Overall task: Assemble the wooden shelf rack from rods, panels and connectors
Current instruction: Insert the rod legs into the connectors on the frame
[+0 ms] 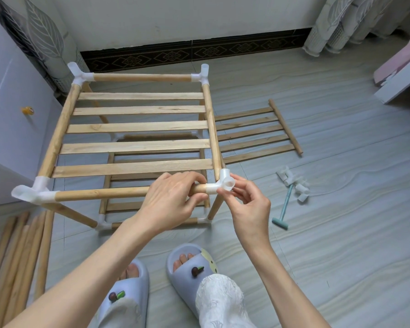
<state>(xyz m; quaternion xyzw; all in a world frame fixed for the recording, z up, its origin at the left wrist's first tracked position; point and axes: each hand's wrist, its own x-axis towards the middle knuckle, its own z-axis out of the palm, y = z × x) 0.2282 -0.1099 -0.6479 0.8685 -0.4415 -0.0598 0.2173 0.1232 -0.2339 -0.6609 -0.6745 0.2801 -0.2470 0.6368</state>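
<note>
The wooden shelf rack (137,126) stands on the floor with two slatted levels, joined at the corners by white plastic connectors. My left hand (173,204) grips the front rod (100,193) near its right end. My right hand (249,204) pinches the front right connector (223,183), which sits on that rod's end and on the side rod. Another corner connector (34,192) caps the front left. A loose slatted panel (256,133) lies flat on the floor to the right of the rack.
Several spare rods (17,263) lie at the lower left. A heap of white connectors (294,185) and a small teal mallet (282,211) lie on the floor at the right. A white cabinet (12,119) stands at the left; my slippered feet (187,268) are below.
</note>
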